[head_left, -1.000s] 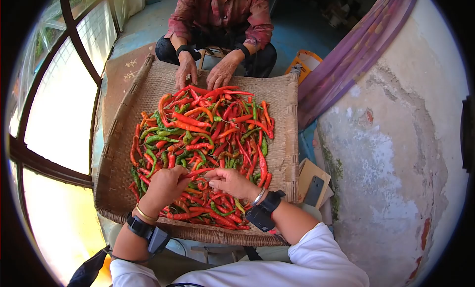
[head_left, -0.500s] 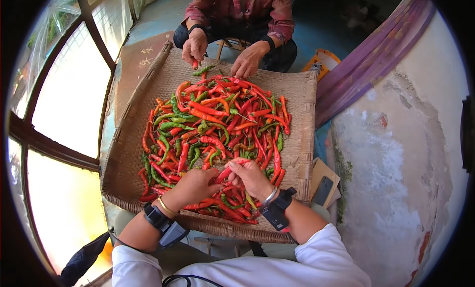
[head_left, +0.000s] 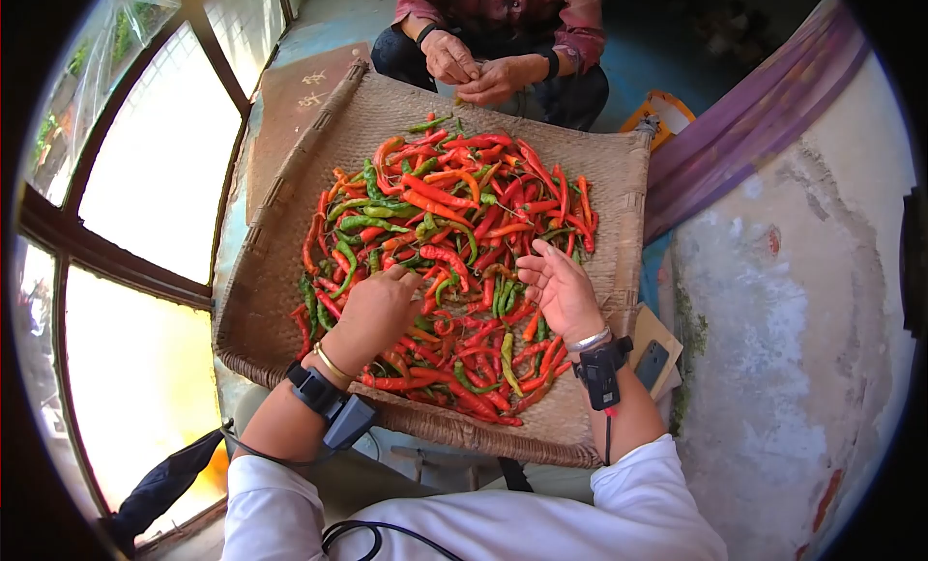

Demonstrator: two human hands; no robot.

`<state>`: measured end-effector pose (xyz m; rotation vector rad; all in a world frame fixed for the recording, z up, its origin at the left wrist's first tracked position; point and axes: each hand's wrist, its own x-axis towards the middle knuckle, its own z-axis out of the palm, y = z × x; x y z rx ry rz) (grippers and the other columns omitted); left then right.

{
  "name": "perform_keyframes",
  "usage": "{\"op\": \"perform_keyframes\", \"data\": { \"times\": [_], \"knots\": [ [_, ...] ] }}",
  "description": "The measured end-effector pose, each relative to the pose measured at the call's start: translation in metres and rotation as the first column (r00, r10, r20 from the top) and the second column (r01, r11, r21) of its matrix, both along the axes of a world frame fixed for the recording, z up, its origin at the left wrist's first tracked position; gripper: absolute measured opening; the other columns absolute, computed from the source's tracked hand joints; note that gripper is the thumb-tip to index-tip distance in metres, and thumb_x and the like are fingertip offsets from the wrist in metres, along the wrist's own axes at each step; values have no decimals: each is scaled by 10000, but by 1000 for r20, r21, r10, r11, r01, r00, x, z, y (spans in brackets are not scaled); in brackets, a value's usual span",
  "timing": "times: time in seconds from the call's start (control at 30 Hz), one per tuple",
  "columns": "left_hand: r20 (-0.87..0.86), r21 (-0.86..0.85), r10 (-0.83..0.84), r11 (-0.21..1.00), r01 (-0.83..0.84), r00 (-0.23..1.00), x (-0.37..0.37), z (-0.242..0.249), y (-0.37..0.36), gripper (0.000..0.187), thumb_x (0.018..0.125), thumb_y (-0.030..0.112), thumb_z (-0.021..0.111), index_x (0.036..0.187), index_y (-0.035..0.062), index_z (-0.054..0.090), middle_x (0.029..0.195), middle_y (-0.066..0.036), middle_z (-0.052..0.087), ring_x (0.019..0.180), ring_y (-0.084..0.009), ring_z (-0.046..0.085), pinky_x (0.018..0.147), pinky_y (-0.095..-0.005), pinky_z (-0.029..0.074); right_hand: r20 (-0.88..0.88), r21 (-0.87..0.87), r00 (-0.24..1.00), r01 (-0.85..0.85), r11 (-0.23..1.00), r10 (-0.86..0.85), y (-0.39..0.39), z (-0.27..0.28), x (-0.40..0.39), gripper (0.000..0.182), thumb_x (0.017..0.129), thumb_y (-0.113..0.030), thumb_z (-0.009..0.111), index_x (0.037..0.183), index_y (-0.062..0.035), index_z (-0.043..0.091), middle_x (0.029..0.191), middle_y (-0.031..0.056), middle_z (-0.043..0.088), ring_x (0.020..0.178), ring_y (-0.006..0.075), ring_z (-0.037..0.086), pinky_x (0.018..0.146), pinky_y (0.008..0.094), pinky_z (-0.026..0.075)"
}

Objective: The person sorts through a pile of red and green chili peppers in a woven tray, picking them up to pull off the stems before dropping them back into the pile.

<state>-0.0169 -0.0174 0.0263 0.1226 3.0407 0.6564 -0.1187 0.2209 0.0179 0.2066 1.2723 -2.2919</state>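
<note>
Red chili peppers (head_left: 440, 203), mixed with orange and green ones, lie heaped in a shallow woven basket (head_left: 275, 261). My left hand (head_left: 375, 310) is low over the left-middle of the heap, its fingers curled together and pointing into the peppers. Whatever those fingertips hold, if anything, is hidden. On the right side of the heap my right hand (head_left: 563, 292) is raised with its palm turned inward, fingers apart and nothing in them. A yellow-green pepper (head_left: 509, 363) lies between my wrists, near several green peppers (head_left: 504, 295).
Across the basket sits another person, both hands (head_left: 478, 73) together above its far edge. A phone (head_left: 652, 364) rests on cardboard to the right, beside the worn wall (head_left: 773, 310). Windows (head_left: 145, 165) line the left; a purple curtain (head_left: 744, 126) hangs at the right.
My hands have moved apart; the right has let go of the red pepper and opened. The other person's hands have come together. The whole view has shifted slightly.
</note>
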Motion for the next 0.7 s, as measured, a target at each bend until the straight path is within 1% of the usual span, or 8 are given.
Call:
{"op": "perform_keyframes", "data": {
  "times": [0.07,0.1,0.27,0.43,0.5,0.57,0.63,0.7],
  "knots": [
    [-120,-38,-29,999,25,992,-8,2,-2,277,738,165,607,983,48,554,965,-116,558,869,-291,553,717,-378,462,-19,40,980,-199,979,200,-5,-9,6,348,892,-231,493,1158,-12,446,879,76,608,723,112,586,558,222,461],
    [-245,-69,-63,996,48,967,-11,5,-2,300,737,157,606,1010,49,546,998,-115,549,907,-287,539,744,-373,458,-20,23,980,-198,980,199,-7,-10,9,348,892,-231,493,1158,-12,446,879,76,608,723,112,586,558,222,461],
    [-340,-182,-97,983,36,936,-31,14,-5,298,713,151,610,983,40,549,988,-84,549,894,-251,525,742,-334,462,-4,79,957,-289,954,291,-12,-11,17,311,892,-223,493,1123,-16,470,811,44,593,680,83,569,535,195,442],
    [-278,-387,-188,920,69,942,-72,20,4,266,736,136,538,990,61,562,967,-60,533,884,-222,504,742,-333,447,-19,95,951,-306,947,309,-12,-11,20,259,894,-214,489,1070,-23,499,796,42,606,656,86,575,528,202,440],
    [-369,-490,-248,871,39,896,-88,22,6,359,713,124,572,1067,67,551,1094,-77,505,1033,-240,452,841,-335,408,-5,135,948,-315,939,319,-14,-9,23,255,893,-215,491,1069,-31,509,795,38,606,650,81,573,529,203,442],
    [-337,-461,-235,885,58,911,-95,11,6,411,717,115,556,1126,82,527,1127,-88,482,1076,-255,422,888,-369,368,-13,169,943,-327,930,334,-15,-10,25,251,883,-228,499,1052,-46,537,774,21,588,638,72,560,506,189,422],
    [-402,-547,-164,832,-93,901,-96,1,4,463,711,224,616,1151,115,519,1145,-72,481,1076,-247,411,878,-408,352,-20,181,938,-337,924,346,-16,-13,26,251,880,-236,502,1046,-51,542,774,17,588,638,71,555,504,189,417],
    [-289,-502,-111,863,-51,951,-96,-4,1,538,712,207,631,1222,157,468,1209,-110,441,1141,-285,374,930,-465,316,-21,195,932,-351,916,362,-18,-16,26,257,880,-250,501,1043,-56,544,774,14,586,633,69,547,503,192,415]
  ]
}}
